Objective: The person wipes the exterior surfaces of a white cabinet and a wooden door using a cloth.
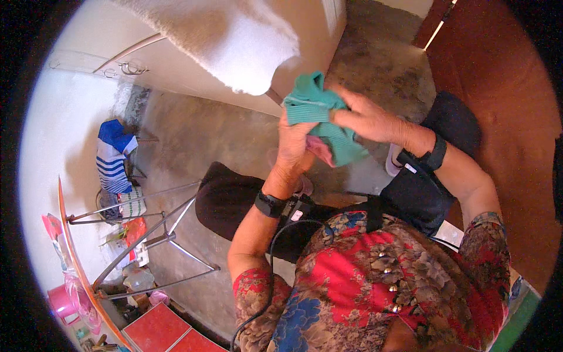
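Observation:
Above my lap, both hands hold a bunched green ribbed knit garment (314, 105) with a pink part (319, 150) showing below it. My left hand (295, 140) grips it from the lower left, its fingers partly hidden by the cloth. From the right, my right hand (365, 115) pinches the fabric between thumb and fingers; its fingertips are blurred. One green end hangs down to the right, beneath my right hand.
A white fluffy cover (246, 48) hangs at the top. Left are a folding metal-legged table (165, 237), a blue striped cloth (113, 160), bags and a pink bucket (63, 303). A reddish-brown panel (497, 110) stands at the right.

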A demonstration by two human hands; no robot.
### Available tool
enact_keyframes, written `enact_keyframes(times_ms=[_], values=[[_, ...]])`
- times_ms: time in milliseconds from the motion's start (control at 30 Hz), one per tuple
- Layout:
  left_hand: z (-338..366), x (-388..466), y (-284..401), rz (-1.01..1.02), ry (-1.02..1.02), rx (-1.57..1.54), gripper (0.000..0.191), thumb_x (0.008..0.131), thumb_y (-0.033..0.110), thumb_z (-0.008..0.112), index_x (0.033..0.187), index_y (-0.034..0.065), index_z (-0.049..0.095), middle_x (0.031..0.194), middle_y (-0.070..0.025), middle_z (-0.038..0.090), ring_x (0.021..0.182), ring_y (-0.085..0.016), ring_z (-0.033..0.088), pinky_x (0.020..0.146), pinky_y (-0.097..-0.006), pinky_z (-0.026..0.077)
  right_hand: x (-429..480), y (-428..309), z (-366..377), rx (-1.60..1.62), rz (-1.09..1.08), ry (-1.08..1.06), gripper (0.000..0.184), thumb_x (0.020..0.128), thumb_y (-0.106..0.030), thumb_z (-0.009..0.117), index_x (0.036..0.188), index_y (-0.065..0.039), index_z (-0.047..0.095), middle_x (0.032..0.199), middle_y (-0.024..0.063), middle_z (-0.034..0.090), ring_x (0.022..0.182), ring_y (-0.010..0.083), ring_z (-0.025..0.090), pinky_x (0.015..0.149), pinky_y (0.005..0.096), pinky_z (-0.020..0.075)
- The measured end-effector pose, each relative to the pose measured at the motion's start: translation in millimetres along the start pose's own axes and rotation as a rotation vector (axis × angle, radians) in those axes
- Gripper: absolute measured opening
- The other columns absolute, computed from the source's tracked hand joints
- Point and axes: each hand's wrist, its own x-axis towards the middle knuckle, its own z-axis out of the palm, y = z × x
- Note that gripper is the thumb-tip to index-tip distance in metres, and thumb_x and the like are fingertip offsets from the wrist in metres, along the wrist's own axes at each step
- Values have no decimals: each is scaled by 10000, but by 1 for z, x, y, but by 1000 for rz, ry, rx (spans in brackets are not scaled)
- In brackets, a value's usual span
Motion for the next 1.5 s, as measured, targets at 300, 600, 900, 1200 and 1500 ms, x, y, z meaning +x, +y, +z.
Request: enact_keyframes(times_ms=[300,600,900,1200,1500], values=[[-77,11,62,729,430,81,363,783,-15,533,1137,54,495,1099,-120,555,920,-295,599,804,-430,522,-9,14,-15,-747,-291,-138,443,874,-217,532,1239,19,443,1208,200,452,1132,339,431,986,394,332],[-30,50,50,1056,476,375,645,858,90,494,1405,45,155,1339,-157,314,1159,-257,394,1000,-384,317,1,26,-11,-769,-230,-167,389,852,-235,542,1148,15,508,1049,208,515,991,360,501,866,418,421],[-58,95,128,1215,824,674,544,892,182,488,1371,22,284,1220,-181,358,1106,-262,400,966,-363,318,-2,20,-14,-770,-210,-335,348,854,-155,521,1156,18,500,1106,196,508,1023,367,508,869,412,422],[-73,88,107,1126,706,372,627,848,115,563,1385,58,245,1281,-132,391,1083,-221,437,935,-330,366,4,23,-11,-840,-196,-329,349,855,-227,538,1127,-8,534,1027,193,529,964,361,532,829,423,446],[-139,120,211,1027,781,467,571,904,126,495,1407,91,225,1134,-82,479,948,-185,474,865,-299,396,3,26,-15,-940,-139,-410,373,814,-168,568,1154,-28,512,1081,168,504,1005,339,507,839,405,435]])
